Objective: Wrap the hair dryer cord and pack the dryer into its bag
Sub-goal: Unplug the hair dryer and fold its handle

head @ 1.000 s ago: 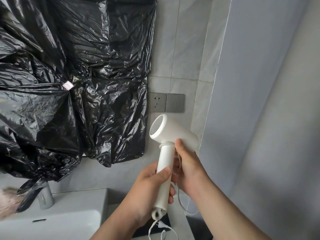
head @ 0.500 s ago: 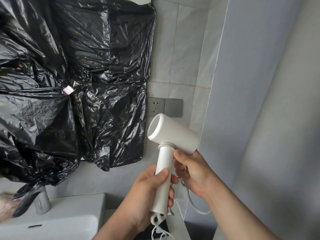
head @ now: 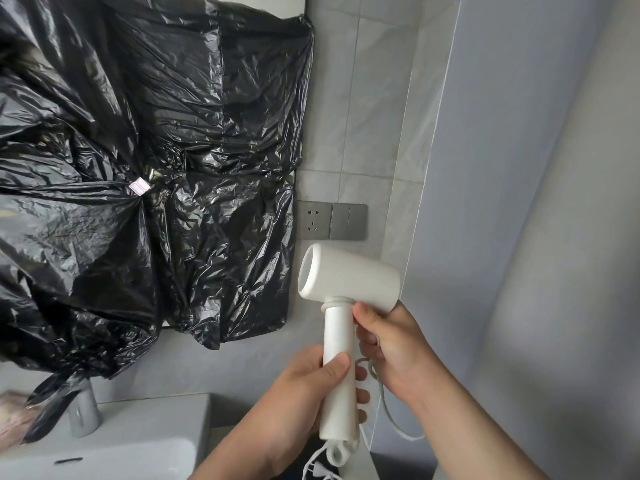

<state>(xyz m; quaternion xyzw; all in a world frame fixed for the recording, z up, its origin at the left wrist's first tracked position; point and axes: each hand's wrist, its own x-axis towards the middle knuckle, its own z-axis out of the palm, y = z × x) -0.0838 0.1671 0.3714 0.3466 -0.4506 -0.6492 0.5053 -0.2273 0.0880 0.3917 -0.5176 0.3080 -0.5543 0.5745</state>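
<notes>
white plastic hammer-shaped hair dryer point(head: 349, 282) | handle upright, mesh end facing left | left hand point(head: 298, 400) wraps handle | right hand point(head: 394, 348) pinches white cord point(head: 388, 410)

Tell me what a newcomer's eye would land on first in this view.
The white hair dryer stands out at centre right, held upright: the left hand grips its handle while the right hand holds the white cord near the top of the handle. Crinkled black plastic sheeting covers the wall across the left half, above a sink at bottom left. A grey wall socket sits just above the dryer.
</notes>
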